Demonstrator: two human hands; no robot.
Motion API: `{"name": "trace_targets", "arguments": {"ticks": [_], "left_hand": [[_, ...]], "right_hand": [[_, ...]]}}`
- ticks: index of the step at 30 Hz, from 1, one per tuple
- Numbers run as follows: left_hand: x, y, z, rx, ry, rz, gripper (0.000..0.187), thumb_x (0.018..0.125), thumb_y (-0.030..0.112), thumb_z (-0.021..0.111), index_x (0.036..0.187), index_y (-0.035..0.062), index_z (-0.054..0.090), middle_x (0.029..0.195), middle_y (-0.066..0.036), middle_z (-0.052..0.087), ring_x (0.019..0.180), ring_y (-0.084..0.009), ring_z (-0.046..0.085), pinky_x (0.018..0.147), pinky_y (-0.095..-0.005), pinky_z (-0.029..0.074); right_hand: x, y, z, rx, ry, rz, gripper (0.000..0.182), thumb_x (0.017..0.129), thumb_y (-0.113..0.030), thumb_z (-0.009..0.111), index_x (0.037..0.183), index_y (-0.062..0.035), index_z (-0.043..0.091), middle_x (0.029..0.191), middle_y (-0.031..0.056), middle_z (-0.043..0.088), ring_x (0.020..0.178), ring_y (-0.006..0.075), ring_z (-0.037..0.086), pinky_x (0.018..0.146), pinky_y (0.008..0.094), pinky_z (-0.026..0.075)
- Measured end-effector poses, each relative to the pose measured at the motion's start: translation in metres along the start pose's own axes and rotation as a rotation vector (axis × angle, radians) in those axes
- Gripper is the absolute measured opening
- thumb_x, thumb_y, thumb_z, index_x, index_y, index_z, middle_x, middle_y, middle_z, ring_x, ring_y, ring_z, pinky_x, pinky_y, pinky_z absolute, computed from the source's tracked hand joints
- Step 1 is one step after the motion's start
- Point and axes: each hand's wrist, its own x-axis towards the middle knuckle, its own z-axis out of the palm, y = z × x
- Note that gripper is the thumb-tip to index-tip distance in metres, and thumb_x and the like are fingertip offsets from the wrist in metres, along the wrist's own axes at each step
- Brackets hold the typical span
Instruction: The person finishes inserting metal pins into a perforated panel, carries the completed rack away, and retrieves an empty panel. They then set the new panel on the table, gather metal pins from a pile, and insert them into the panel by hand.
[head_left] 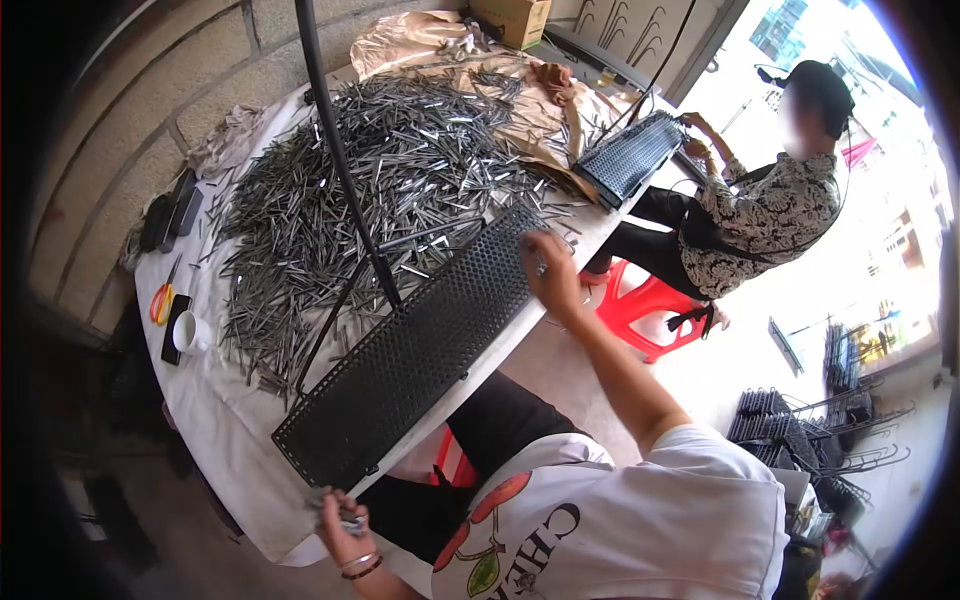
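Near: left hand (345, 522), two bracelets at its wrist, curled round short grey metal pieces (349, 521), just off the near corner of the panel. Right hand (550, 275) by the panel's other end, fingers bent in on small silvery metal bits (541, 264); finger detail too small to read.

Long black perforated metal panel (400, 365) lies along the near edge of the white-covered worktop (215, 420), between the two hands.

In the way: thick black upright pole (340, 140) drops across the view to the panel's far edge, hiding a strip of what lies behind. Thin dark rods slant off its foot to either side.

Beyond the panel: broad heap of loose dark-grey metal strips (340, 190), spilling close to the panel. Left of the heap: white cup (190, 332), orange-handled scissors (162, 303), dark rectangular blocks (173, 212), crumpled greyish cloth (228, 142).

Farther: crumpled brown paper (405, 40), yellow-brown cardboard box (512, 20). At the worktop's far right, a person in a patterned top (765, 215) sits on a red plastic stool (640, 315), hands at a second black perforated panel (632, 158). Off right, stacked black wire racks (790, 430) on the floor.
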Motion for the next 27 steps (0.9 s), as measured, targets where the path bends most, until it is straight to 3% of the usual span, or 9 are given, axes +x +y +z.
{"name": "trace_targets", "arguments": {"ticks": [2,3,4,6,8,15,21,27], "left_hand": [[-0.006,-0.019,0.025,0.023,-0.067,-0.077,0.019,0.082,0.014,0.059,0.095,0.0026,0.052,0.074,-0.003,0.052,0.061,-0.0108,0.050,0.048,-0.0225,0.038],[-0.006,-0.027,0.035,0.058,-0.145,-0.101,0.017,0.081,0.012,0.058,0.094,0.0020,0.052,0.072,-0.004,0.052,0.060,-0.0115,0.049,0.048,-0.0228,0.039],[-0.006,-0.031,0.044,0.092,-0.219,-0.120,0.015,0.081,0.010,0.057,0.093,0.0015,0.052,0.071,-0.004,0.052,0.059,-0.0122,0.049,0.048,-0.0232,0.039],[-0.011,-0.033,0.056,0.184,-0.340,-0.112,0.013,0.080,0.006,0.056,0.091,0.0008,0.052,0.068,-0.005,0.052,0.057,-0.0123,0.050,0.049,-0.0237,0.040],[-0.015,-0.030,0.061,0.241,-0.379,-0.144,0.012,0.080,0.006,0.057,0.089,0.0002,0.053,0.069,-0.006,0.055,0.058,-0.0124,0.053,0.051,-0.0241,0.044],[-0.018,-0.041,0.049,0.308,-0.367,-0.109,0.018,0.080,0.009,0.059,0.095,0.0025,0.052,0.074,-0.005,0.056,0.060,-0.0118,0.054,0.050,-0.0235,0.045],[-0.022,-0.053,0.042,0.155,-0.266,-0.145,0.016,0.081,0.011,0.058,0.094,0.0017,0.052,0.072,-0.005,0.055,0.058,-0.0115,0.053,0.051,-0.0236,0.044],[-0.030,-0.046,0.032,0.141,-0.209,-0.080,0.018,0.081,0.012,0.056,0.094,0.0007,0.052,0.073,-0.006,0.056,0.059,-0.0136,0.055,0.054,-0.0250,0.047]], "right_hand": [[-0.019,-0.068,0.011,0.322,-0.225,0.149,0.019,0.074,-0.001,0.062,0.093,-0.0007,0.059,0.084,0.0155,0.058,0.077,0.0294,0.058,0.069,0.0368,0.048],[-0.028,-0.100,0.015,0.479,-0.376,0.108,0.021,0.076,-0.008,0.063,0.096,-0.0011,0.060,0.086,0.0159,0.059,0.081,0.0270,0.060,0.072,0.0336,0.049],[-0.033,-0.134,0.017,0.550,-0.705,0.325,0.030,0.081,-0.018,0.062,0.104,0.0015,0.058,0.092,0.0163,0.061,0.086,0.0247,0.060,0.074,0.0317,0.049],[-0.062,-0.165,0.042,0.801,-0.847,0.251,0.039,0.086,-0.026,0.057,0.110,0.0047,0.054,0.097,0.0149,0.061,0.088,0.0195,0.059,0.073,0.0306,0.049],[-0.066,-0.194,0.046,1.065,-1.053,0.495,0.043,0.088,-0.028,0.054,0.113,0.0066,0.051,0.099,0.0135,0.060,0.089,0.0156,0.057,0.074,0.0299,0.049],[-0.087,-0.196,0.067,1.077,-1.192,0.542,0.027,0.086,-0.022,0.059,0.097,0.0030,0.060,0.078,0.0028,0.061,0.071,0.0073,0.055,0.068,0.0237,0.047],[-0.091,-0.192,0.078,1.258,-1.238,0.724,0.023,0.086,-0.018,0.059,0.098,0.0010,0.059,0.084,0.0023,0.061,0.078,0.0082,0.056,0.071,0.0238,0.047],[-0.099,-0.210,0.086,1.272,-1.216,0.625,0.021,0.086,-0.015,0.058,0.100,0.0013,0.057,0.086,0.0024,0.060,0.077,0.0081,0.056,0.070,0.0230,0.048]]}}
